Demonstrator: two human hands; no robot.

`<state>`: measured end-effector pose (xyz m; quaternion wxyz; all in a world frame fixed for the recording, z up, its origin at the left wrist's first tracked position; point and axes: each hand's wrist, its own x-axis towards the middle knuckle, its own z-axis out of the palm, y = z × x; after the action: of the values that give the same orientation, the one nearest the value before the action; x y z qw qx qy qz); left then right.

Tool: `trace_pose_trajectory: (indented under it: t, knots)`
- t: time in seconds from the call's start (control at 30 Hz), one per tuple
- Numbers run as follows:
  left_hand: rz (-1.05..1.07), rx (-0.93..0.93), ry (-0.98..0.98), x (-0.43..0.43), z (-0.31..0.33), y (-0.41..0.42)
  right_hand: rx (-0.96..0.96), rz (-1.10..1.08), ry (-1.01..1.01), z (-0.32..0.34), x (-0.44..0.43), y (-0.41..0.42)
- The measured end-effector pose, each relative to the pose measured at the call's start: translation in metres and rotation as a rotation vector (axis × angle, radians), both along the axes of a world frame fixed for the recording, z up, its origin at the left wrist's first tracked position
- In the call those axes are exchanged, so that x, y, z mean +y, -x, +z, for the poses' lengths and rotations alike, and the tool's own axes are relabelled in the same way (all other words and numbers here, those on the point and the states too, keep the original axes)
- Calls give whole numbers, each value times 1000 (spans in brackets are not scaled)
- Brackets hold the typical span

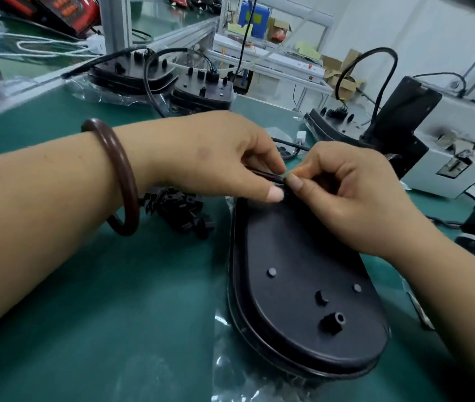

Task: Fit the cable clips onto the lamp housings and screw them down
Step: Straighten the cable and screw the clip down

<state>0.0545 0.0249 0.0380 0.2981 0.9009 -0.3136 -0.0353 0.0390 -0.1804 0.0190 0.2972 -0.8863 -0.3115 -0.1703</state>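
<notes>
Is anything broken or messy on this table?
Nothing looks broken. The clips lie in a loose heap beside the housing, and crinkly plastic sticks out from under it. The left hand and right hand pinch a cable at its far end.

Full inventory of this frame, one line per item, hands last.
lamp housing: one, black, centre-right on clear film
other housings: two stacks, black, back left; one more back right
cable: one, black, pinched between both hands
cable clips: pile, black, left of the housing
machine: one, white, right edge
mat: one, green, covers bench
bracelet: one, brown, left wrist
left hand: one, pinches cable
right hand: one, pinches cable
</notes>
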Motion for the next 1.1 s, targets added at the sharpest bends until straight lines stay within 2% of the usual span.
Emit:
trace_pose_trajectory:
  t: [0.13,0.37,0.53,0.63,0.83,0.93,1.1]
  knots:
    - [6,30,-86,2,1,-3,-70,-18,10,-1,4,2]
    - [-27,139,0,3,-1,-4,-217,29,129,1,7,4]
    - [-21,164,28,3,-1,-2,-129,129,197,11,0,2]
    - [5,107,-10,2,3,1,-129,152,226,12,-3,3]
    - [96,-165,34,-10,-1,15,-144,144,220,12,-3,3]
    - [130,-266,-33,-13,-1,19,-103,151,213,13,-5,4]
    - [162,-284,-72,-16,-4,14,-20,181,196,17,-6,7]
